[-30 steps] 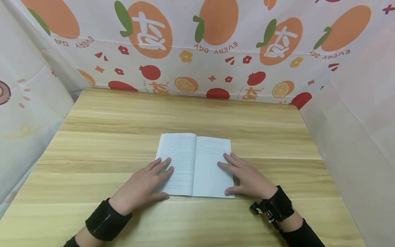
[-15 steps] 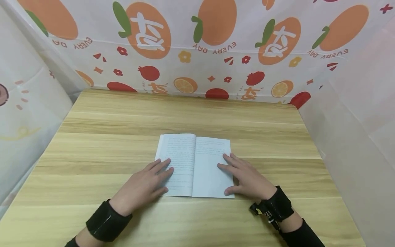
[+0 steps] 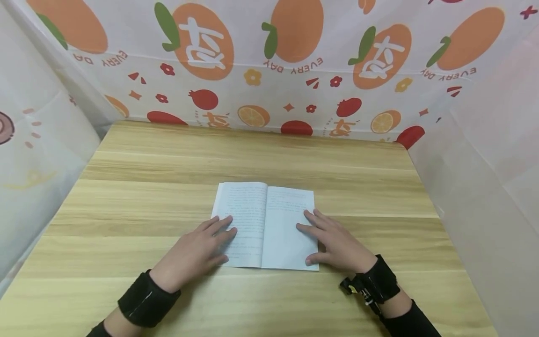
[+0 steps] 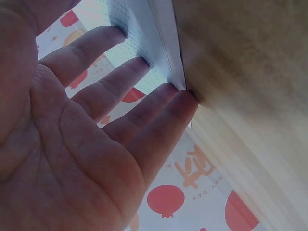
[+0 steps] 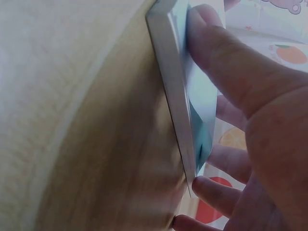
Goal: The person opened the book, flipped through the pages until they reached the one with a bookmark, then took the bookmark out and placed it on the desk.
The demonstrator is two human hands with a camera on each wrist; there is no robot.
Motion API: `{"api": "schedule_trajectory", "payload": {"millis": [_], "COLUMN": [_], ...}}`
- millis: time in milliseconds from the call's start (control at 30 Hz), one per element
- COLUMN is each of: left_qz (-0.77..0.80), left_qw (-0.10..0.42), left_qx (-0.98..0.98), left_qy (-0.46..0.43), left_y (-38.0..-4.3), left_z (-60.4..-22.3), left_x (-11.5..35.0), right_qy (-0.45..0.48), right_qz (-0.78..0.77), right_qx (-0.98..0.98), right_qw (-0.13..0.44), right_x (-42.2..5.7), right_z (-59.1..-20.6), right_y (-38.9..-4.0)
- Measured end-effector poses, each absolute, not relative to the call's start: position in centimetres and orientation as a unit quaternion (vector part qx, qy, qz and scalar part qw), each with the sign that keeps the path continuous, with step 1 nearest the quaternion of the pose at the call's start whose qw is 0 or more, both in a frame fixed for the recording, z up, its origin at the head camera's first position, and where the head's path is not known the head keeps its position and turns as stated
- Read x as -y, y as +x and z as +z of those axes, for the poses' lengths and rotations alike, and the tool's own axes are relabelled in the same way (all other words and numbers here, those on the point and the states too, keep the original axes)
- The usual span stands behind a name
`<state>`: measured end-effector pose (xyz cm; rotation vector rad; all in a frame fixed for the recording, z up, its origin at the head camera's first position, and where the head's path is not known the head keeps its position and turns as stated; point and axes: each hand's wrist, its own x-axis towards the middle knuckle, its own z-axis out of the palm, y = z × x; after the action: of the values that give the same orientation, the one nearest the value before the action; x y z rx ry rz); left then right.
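An open book lies flat on the wooden table, its left page full of printed lines and its right page mostly blank below a few lines. My left hand rests with spread fingers on the left page's outer edge. In the left wrist view its fingertips touch the page, and the little finger reaches the table at the book's edge. My right hand lies spread over the right page's outer edge. The right wrist view shows the thumb on the page and a thick block of pages beneath it.
The wooden table stretches around the book on all sides. A white fruit-print cloth hangs behind the table's far edge, and pale cloths hang at the left and right. Black bands wrap both wrists.
My left thumb has moved up from the table below the book toward the lower edge of the left page. The right hand and the book stay practically still.
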<state>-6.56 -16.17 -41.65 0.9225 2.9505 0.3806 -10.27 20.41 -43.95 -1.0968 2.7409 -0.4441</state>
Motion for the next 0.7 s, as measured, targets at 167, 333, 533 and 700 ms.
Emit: {"api": "schedule_trajectory", "payload": {"millis": [167,333,533,700], "left_qz": [0.124,0.118,0.117,0.125], "left_qw": [0.006,-0.002,-0.006,0.017], "left_qx": [-0.945,-0.944,-0.945,-0.946], "left_qy": [0.302,0.307,0.305,0.299], "left_y": [-6.6,-6.6,-6.8,-6.8], "left_z": [-41.6,-41.5,-41.3,-41.4], "left_x": [16.1,16.1,16.1,16.0], "right_qy": [-0.370,-0.374,-0.384,-0.389], "right_qz": [-0.145,-0.151,-0.160,-0.177], "right_qx": [-0.916,-0.915,-0.909,-0.902], "right_qw": [0.054,0.020,-0.021,-0.055], "right_x": [-20.4,-20.1,-19.9,-19.8], "right_z": [-44.0,-43.9,-43.3,-42.6], "right_y": [-10.2,-10.2,-10.3,-10.3]}}
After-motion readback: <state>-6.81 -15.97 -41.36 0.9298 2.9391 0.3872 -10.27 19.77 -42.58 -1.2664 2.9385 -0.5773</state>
